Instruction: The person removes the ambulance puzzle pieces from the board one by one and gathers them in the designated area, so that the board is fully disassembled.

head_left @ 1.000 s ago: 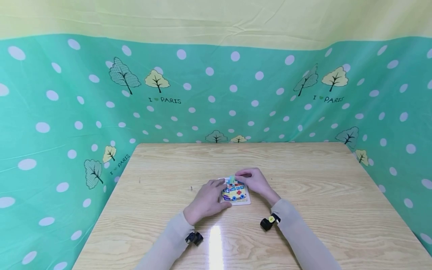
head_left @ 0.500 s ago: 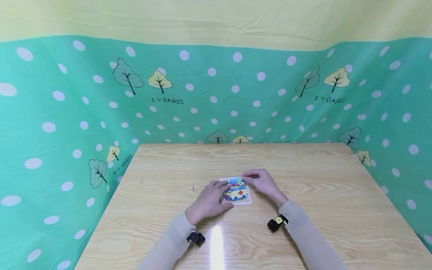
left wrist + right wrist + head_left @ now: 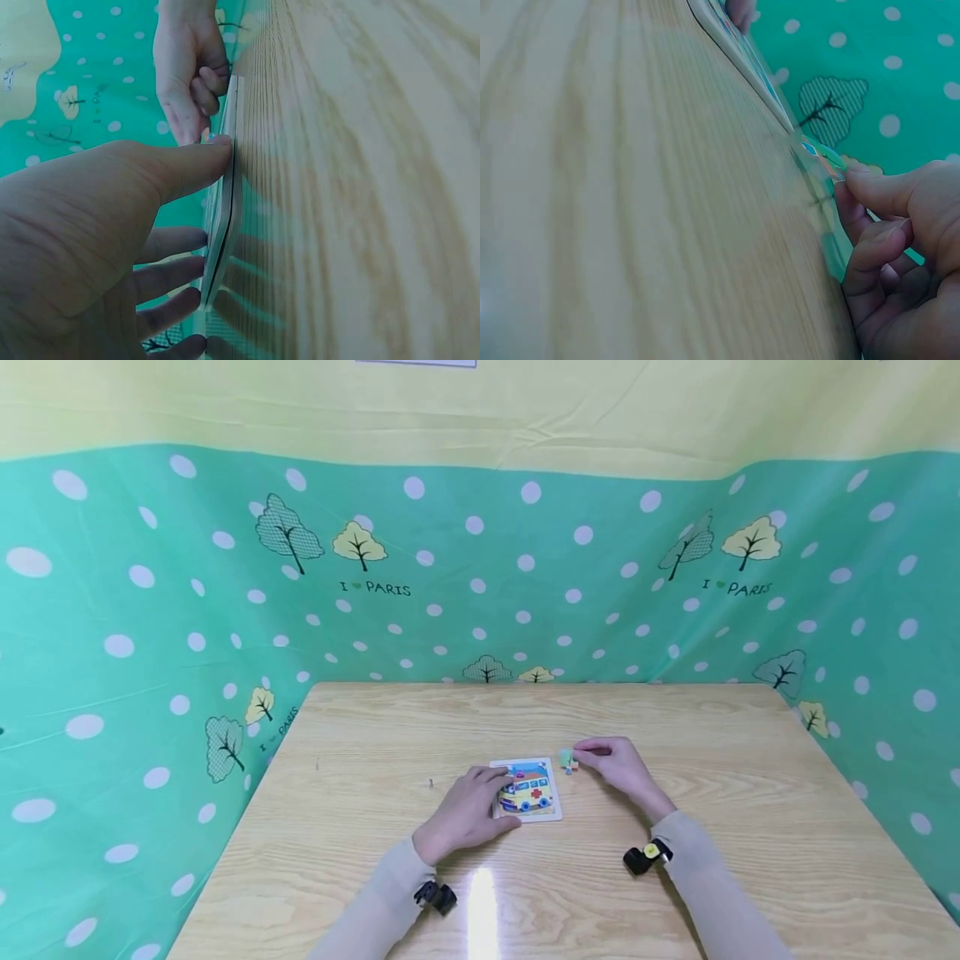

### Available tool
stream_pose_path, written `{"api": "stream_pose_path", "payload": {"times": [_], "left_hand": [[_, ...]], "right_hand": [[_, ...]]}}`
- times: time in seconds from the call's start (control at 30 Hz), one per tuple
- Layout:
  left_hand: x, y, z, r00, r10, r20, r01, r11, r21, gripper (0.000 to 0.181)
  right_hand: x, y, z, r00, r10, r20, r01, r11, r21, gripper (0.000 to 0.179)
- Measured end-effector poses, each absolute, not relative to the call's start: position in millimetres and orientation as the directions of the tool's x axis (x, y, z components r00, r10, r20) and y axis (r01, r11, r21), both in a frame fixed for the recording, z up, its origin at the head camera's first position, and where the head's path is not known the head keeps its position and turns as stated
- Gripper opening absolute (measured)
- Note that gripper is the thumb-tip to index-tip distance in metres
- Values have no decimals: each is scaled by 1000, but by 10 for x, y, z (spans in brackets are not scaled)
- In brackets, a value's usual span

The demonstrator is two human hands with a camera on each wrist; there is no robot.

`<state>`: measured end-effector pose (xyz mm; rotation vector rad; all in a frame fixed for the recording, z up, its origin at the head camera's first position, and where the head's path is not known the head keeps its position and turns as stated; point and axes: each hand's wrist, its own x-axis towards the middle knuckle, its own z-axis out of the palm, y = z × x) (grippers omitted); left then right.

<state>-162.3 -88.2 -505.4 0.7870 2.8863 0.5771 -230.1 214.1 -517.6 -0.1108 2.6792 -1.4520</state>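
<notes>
A small square jigsaw puzzle (image 3: 536,795) with a yellow ambulance picture and a pale rim lies flat on the table. My left hand (image 3: 468,810) rests at its left side, fingers reaching onto the picture and thumb at the near edge. In the left wrist view, the extended thumb and fingertips meet the side of the puzzle board (image 3: 225,202). To the right of the board, my right hand (image 3: 618,764) pinches a small green, blue and orange puzzle piece (image 3: 567,760) between thumb and index finger. The right wrist view shows this piece (image 3: 823,159) close over the tabletop.
The wood-grain table (image 3: 375,727) stretches out on all sides of the board. A small dark mark (image 3: 431,783) shows left of the left hand. Behind the table hangs a green dotted cloth (image 3: 420,635) with tree prints. Each wrist wears a small black camera (image 3: 435,897).
My right hand has moved right, carrying the puzzle piece from the top of the picture to beside the board. My left hand has stayed on the board.
</notes>
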Motion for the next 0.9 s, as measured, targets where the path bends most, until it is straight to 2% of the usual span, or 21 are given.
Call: {"api": "stream_pose_path", "payload": {"times": [0.9], "left_hand": [[-1610, -882, -5043, -859, 511, 30, 482, 788, 383, 71]], "right_hand": [[-2378, 2847, -5116, -996, -59, -73, 17, 648, -761, 37]]}}
